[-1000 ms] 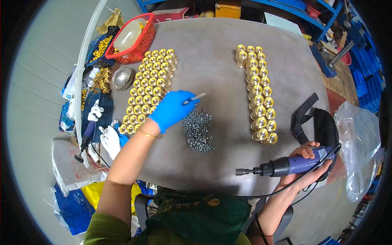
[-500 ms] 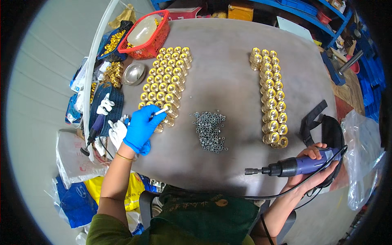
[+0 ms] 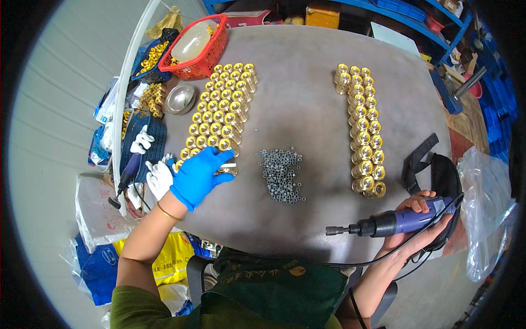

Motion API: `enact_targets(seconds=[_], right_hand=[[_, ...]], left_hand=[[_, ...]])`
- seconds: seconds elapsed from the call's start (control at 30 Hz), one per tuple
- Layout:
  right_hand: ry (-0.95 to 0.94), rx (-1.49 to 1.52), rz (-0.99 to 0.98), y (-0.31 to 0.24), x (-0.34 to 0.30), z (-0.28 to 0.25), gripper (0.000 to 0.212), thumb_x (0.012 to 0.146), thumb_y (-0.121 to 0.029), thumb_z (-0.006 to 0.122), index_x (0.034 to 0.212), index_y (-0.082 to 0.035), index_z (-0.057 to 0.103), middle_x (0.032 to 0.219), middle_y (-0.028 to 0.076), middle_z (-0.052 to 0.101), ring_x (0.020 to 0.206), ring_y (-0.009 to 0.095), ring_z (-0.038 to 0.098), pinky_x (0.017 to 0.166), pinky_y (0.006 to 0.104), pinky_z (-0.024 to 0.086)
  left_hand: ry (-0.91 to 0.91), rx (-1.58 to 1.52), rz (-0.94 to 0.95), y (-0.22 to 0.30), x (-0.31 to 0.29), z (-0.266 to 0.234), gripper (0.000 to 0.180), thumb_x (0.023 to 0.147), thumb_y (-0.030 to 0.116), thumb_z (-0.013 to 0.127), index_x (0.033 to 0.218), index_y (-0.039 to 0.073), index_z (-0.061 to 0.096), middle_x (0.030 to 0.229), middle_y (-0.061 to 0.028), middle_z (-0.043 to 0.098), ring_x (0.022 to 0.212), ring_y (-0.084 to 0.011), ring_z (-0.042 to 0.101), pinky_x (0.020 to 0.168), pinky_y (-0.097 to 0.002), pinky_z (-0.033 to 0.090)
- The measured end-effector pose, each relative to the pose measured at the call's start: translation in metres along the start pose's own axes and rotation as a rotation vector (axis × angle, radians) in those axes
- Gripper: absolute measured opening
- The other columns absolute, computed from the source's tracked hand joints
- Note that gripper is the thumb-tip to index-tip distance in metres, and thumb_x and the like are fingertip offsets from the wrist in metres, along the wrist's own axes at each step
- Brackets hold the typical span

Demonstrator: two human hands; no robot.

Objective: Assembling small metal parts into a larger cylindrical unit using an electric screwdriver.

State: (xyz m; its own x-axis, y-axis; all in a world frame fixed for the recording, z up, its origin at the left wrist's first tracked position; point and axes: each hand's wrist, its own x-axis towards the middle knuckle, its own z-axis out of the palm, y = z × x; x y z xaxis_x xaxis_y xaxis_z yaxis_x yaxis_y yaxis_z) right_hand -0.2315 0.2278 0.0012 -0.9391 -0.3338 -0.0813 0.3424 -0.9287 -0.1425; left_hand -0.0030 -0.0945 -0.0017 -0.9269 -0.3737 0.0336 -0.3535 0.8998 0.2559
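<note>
My left hand [image 3: 198, 174], in a blue glove, is at the near end of the rows of brass fittings [image 3: 222, 117] on the left of the table. A short white stick [image 3: 226, 165] sticks out between its thumb and forefinger, over a fitting at the near right corner. The glove hides part of that fitting and its neighbours. My bare right hand [image 3: 417, 219] is wrapped round a purple and black electric screwdriver [image 3: 392, 222] at the near right. Its socket bit [image 3: 336, 230] points left, above the table's near edge. Between the hands lies a pile of small metal nuts [image 3: 280, 172].
More brass fittings [image 3: 361, 126] stand in a column on the right. A red basket [image 3: 216, 50] and a metal bowl [image 3: 180, 99] are at the far left. A black strapped holder [image 3: 445, 175] lies by the right hand; the screwdriver's cable [image 3: 378, 260] runs along the near edge.
My left hand has moved down and slightly right to the nearest fittings, the white stick with it. My right hand and the screwdriver have hardly moved.
</note>
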Motion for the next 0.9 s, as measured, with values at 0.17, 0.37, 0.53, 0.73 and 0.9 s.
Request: enact_targets(seconds=[0.17, 0.37, 0.53, 0.73, 0.9], right_hand=[[0.0, -0.012, -0.03, 0.0, -0.004, 0.006, 0.05, 0.078, -0.038, 0.062, 0.101, 0.002, 0.045, 0.09, 0.012, 0.049, 0.065, 0.012, 0.046, 0.059, 0.0245, 0.042], [-0.047, -0.057, -0.137, 0.014, -0.008, 0.02, 0.053, 0.08, -0.045, 0.057, 0.102, 0.001, 0.045, 0.097, 0.015, 0.051, 0.062, 0.013, 0.046, 0.057, 0.0247, 0.042], [-0.032, -0.092, -0.197, 0.011, -0.012, 0.029, 0.055, 0.08, -0.048, 0.056, 0.102, 0.001, 0.045, 0.094, 0.013, 0.051, 0.061, 0.013, 0.045, 0.055, 0.0243, 0.04], [-0.07, -0.135, -0.258, 0.005, -0.015, 0.028, 0.056, 0.079, -0.05, 0.055, 0.101, 0.0, 0.044, 0.09, 0.012, 0.051, 0.058, 0.012, 0.044, 0.051, 0.0233, 0.038], [-0.116, -0.188, -0.286, 0.001, -0.014, 0.029, 0.056, 0.078, -0.051, 0.056, 0.099, 0.0, 0.044, 0.087, 0.011, 0.05, 0.054, 0.011, 0.043, 0.048, 0.0233, 0.037]], left_hand=[[-0.139, -0.039, 0.067, -0.007, 0.009, 0.001, 0.04, 0.073, 0.026, 0.066, 0.109, 0.009, 0.059, 0.085, -0.013, 0.06, 0.077, -0.0289, 0.06, 0.071, -0.0342, 0.047], [-0.31, -1.067, -0.41, 0.083, -0.003, 0.018, 0.028, 0.08, 0.014, 0.061, 0.105, 0.004, 0.06, 0.065, -0.0039, 0.056, 0.051, -0.0096, 0.049, 0.047, -0.0214, 0.039], [-0.179, -1.591, -0.441, 0.125, -0.017, 0.038, 0.025, 0.083, 0.007, 0.05, 0.103, -0.004, 0.059, 0.066, -0.0019, 0.054, 0.048, -0.0051, 0.038, 0.043, -0.019, 0.031], [-0.206, -1.484, -0.409, 0.134, -0.012, 0.036, 0.027, 0.082, 0.014, 0.054, 0.104, -0.001, 0.059, 0.071, -0.0012, 0.057, 0.051, -0.0036, 0.042, 0.045, -0.0171, 0.033], [-0.143, -1.437, -0.358, 0.14, -0.01, 0.042, 0.03, 0.081, 0.023, 0.059, 0.102, 0.001, 0.06, 0.074, -0.0014, 0.059, 0.054, -0.0028, 0.043, 0.046, -0.0164, 0.034]])
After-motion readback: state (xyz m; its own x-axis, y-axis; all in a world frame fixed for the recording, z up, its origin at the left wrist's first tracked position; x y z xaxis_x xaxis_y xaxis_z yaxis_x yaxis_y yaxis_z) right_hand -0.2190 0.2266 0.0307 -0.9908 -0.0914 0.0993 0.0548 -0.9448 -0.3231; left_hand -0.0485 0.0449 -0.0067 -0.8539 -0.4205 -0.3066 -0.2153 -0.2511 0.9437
